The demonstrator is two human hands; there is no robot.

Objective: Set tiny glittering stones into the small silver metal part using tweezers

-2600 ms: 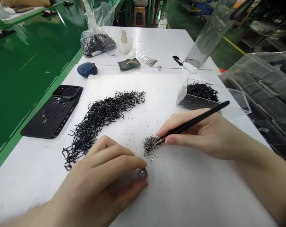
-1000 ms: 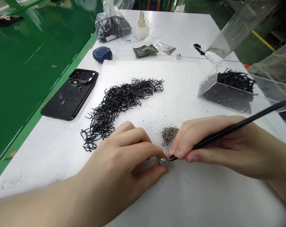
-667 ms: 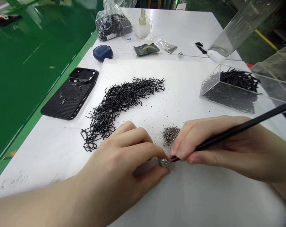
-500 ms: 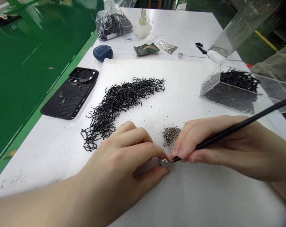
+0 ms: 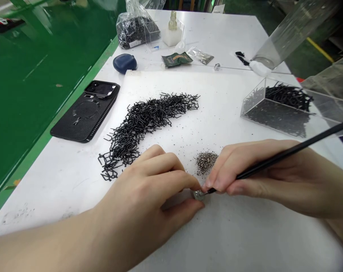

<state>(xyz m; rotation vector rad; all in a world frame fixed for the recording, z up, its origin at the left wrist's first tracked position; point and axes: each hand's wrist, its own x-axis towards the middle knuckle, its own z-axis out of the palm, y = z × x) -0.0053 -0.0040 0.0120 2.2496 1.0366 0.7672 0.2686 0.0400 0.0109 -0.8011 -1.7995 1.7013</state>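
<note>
Between thumb and index finger, my left hand pinches a small silvery metal piece against the white work surface. A slim black tool, shaped like a pen or tweezers, is gripped in my right hand. Its dark tip meets or nearly meets the metal piece; exact contact is too small to tell. Just beyond the fingertips lies a small heap of brownish, glittering grains. A curved pile of short, bent black pins stretches behind my left hand.
At the left edge lies a black phone, with a dark blue rounded object behind it. A clear box of black pieces stands right. Farther back are a bag of black parts, a small bottle and a green packet.
The whole view has shifted very slightly. Both hands keep their holds on the metal piece and the black tool, and the tool's rear end sits a little lower.
</note>
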